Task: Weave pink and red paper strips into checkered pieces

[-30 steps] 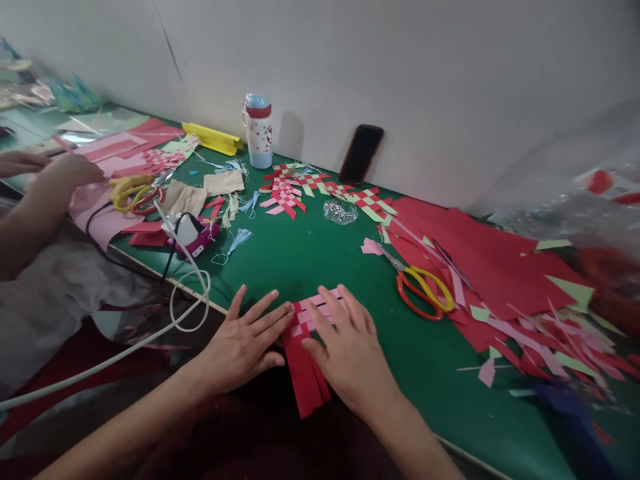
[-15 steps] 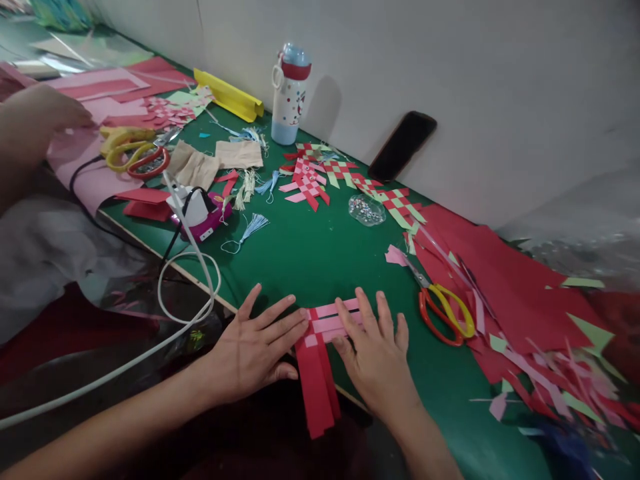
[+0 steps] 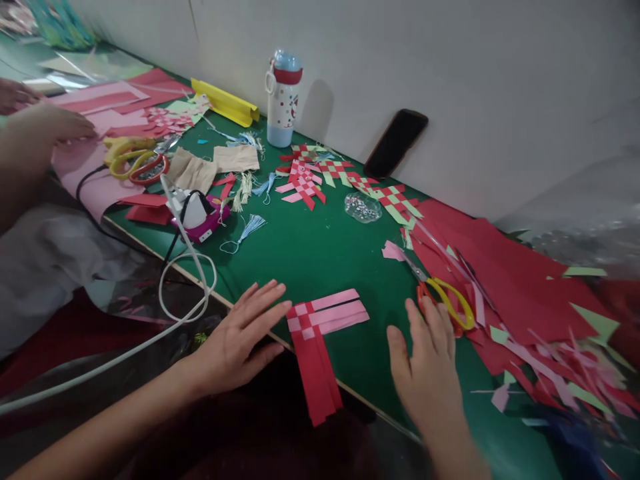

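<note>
A woven paper piece (image 3: 303, 321) lies at the table's front edge, its red and pink strips crossing in a small checkerboard. Pink strips (image 3: 340, 313) run to the right from it, and red strips (image 3: 316, 380) hang over the edge. My left hand (image 3: 245, 337) is beside its left corner, fingers stretched and holding nothing. Off to the right, my right hand (image 3: 425, 360) is apart from the paper, fingers extended. Its fingertips overlap the handles of the scissors (image 3: 453, 303) with red and yellow grips; whether they touch cannot be told.
Red sheets (image 3: 480, 267) and paper scraps cover the right side. Behind are a bottle (image 3: 284, 100), a phone (image 3: 396, 143), a dish of beads (image 3: 363, 207) and woven paper fish (image 3: 303, 181). A white cable (image 3: 150, 363) crosses at left, near another person's hand (image 3: 55, 127).
My right hand has let go of the pink strips and moved right to the scissors. My left hand has drawn slightly left off the woven corner, which is now uncovered.
</note>
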`<action>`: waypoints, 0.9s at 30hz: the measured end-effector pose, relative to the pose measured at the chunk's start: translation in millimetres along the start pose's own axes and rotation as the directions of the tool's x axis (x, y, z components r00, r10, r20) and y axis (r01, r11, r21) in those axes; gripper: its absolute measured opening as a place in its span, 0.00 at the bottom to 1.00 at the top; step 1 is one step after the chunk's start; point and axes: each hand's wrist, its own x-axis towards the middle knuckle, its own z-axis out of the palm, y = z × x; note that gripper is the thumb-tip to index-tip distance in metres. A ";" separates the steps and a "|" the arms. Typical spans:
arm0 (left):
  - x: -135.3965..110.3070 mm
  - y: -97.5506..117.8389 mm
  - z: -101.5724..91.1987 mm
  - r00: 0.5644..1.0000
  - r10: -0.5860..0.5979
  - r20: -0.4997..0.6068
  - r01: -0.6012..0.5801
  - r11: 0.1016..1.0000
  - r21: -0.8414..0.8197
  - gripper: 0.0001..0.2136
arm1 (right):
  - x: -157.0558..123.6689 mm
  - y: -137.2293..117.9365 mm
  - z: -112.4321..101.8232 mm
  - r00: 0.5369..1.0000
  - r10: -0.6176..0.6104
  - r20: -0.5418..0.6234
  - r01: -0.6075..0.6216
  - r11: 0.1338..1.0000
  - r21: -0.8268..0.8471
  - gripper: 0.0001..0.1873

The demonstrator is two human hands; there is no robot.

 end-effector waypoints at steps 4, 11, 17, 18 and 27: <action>-5.4 2.6 -0.4 0.999 -0.049 0.013 0.048 0.997 0.055 0.27 | -26.4 -26.0 -7.0 0.981 -0.174 0.091 0.157 0.973 0.170 0.28; 4.3 14.7 11.8 0.983 -0.124 0.138 0.109 0.988 0.108 0.44 | -45.9 -48.5 -6.2 0.872 -0.466 0.150 0.435 0.878 0.200 0.40; 4.3 20.5 7.6 0.984 -0.178 0.000 0.178 0.984 -0.018 0.31 | -10.7 -54.4 -0.8 0.900 -0.418 0.125 0.402 0.906 0.132 0.29; 0.8 23.0 5.9 0.973 -0.227 -0.047 0.223 0.972 -0.069 0.23 | -3.7 -57.6 2.6 0.899 -0.417 0.135 0.402 0.907 0.125 0.27; -23.1 55.3 23.6 0.740 -0.389 0.548 0.654 0.226 -0.722 0.21 | 33.6 -66.1 23.2 0.859 -0.388 0.333 0.367 0.921 0.127 0.23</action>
